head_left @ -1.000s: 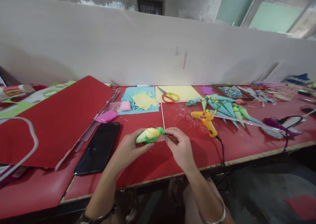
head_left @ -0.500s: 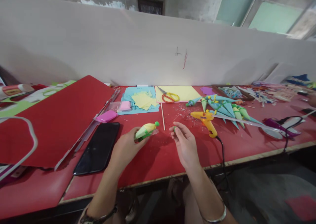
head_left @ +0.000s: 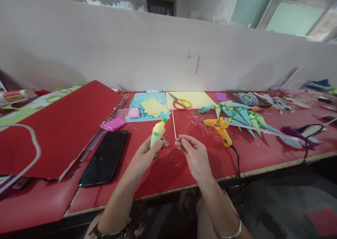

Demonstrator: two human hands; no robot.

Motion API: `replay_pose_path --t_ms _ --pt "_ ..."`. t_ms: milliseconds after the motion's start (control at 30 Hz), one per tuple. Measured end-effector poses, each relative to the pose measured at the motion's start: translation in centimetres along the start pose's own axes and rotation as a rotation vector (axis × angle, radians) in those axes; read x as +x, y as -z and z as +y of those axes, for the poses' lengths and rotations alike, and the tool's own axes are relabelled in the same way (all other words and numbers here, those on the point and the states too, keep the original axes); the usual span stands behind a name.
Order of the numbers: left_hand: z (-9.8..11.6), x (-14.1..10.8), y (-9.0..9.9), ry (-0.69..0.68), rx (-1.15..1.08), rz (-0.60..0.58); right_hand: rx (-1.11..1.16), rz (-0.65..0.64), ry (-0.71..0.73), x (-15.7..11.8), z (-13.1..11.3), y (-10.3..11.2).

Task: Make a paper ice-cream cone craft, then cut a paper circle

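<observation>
Compared with the earlier frame, the green paper cone (head_left: 157,135) is turned more upright, and the right hand (head_left: 193,153) is a little nearer to the left hand (head_left: 147,151). The left hand is closed around the lower part of the cone, above the red table (head_left: 160,175); yellow paper and a green ball (head_left: 164,120) are at its upper end. Thumb and fingers of the right hand are together on a small green piece (head_left: 182,140), mostly hidden by the fingers. At the left side lies a black phone (head_left: 104,158), near a big red sheet (head_left: 65,126). Just beyond the right fingertips, a thin wooden stick (head_left: 173,123) points away. To the right, a yellow glue gun (head_left: 220,128) lies with its cable toward the near edge. Farther on the left are a bright pink packet (head_left: 114,124) and a pale pink one (head_left: 133,112). Behind the glue gun, blue and green cones (head_left: 239,114) lie in a pile. Farther still, scissors (head_left: 180,103) rest on a pale yellow sheet (head_left: 201,97), beside yellow and blue papers (head_left: 152,107). At the back stands a white panel (head_left: 147,52).
</observation>
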State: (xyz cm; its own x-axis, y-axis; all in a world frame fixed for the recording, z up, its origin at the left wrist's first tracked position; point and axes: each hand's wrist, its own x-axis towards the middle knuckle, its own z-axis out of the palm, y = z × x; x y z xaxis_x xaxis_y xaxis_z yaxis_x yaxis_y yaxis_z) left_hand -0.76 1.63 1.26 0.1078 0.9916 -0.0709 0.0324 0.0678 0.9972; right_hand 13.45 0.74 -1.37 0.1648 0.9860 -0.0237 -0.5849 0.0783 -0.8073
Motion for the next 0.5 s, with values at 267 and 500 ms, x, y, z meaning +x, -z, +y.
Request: replay_pose_path --t_ms 267,500 --pt "-0.59 0.03 -0.73 0.046 -0.176 -0.044 -0.07 -0.028 0.092 -0.07 0.08 0.27" --pt "-0.75 0.02 -0.9 0.053 -0.226 -0.052 -0.073 -0.031 0.048 0.03 0.19 0.29"
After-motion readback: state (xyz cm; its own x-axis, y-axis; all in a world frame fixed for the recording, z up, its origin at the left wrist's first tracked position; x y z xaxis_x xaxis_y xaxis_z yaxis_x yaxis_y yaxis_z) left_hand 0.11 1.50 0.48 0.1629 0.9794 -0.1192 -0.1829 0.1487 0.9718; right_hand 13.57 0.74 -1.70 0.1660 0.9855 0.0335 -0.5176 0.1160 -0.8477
